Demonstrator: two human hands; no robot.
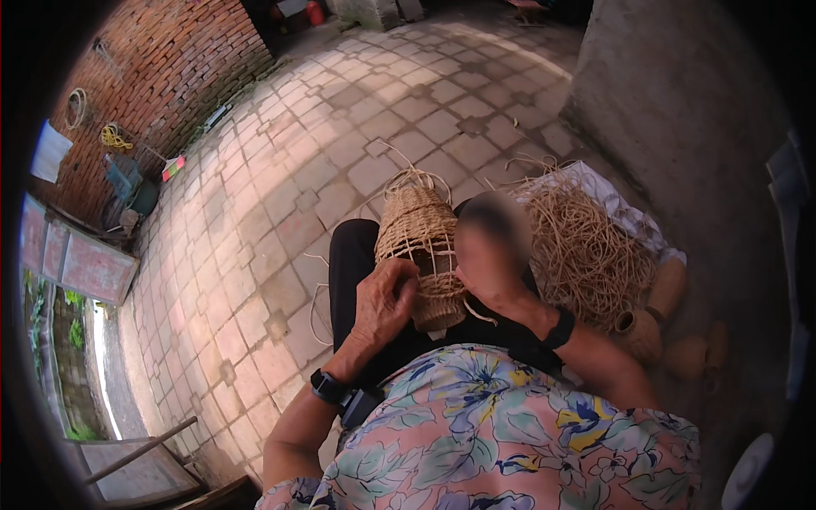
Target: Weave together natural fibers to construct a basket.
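Left hand (385, 299) curled against woven basket (415, 223) — right hand (496, 265) opposite, blurred — can't tell either's grip

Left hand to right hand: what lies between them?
The near part of the woven basket lies between the left hand and right hand, seen in the head view.

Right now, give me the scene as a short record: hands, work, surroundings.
left hand: fingers curled, at the basket's left side
right hand: at the basket's right side, partly blurred, grip unclear
basket: woven, between the knees, gap in the weave
strands: tangled pile, right of the basket
floor: paved
brick wall: upper left
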